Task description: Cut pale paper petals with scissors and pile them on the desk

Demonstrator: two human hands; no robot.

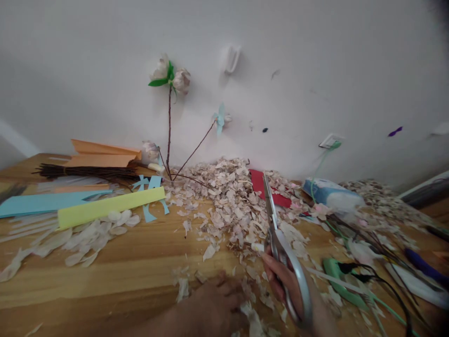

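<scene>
Fingers of the right hand (286, 277) gripped scissors (275, 236); left hand (218, 300) blurred, hold unclear. Dipping the blades (270, 201) risked nicking petals (229, 194) by the desk's (150, 252) back edge.

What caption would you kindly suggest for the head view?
Right hand holding scissors upward, left hand low among pale petals strewn on a wooden tabletop.
</scene>
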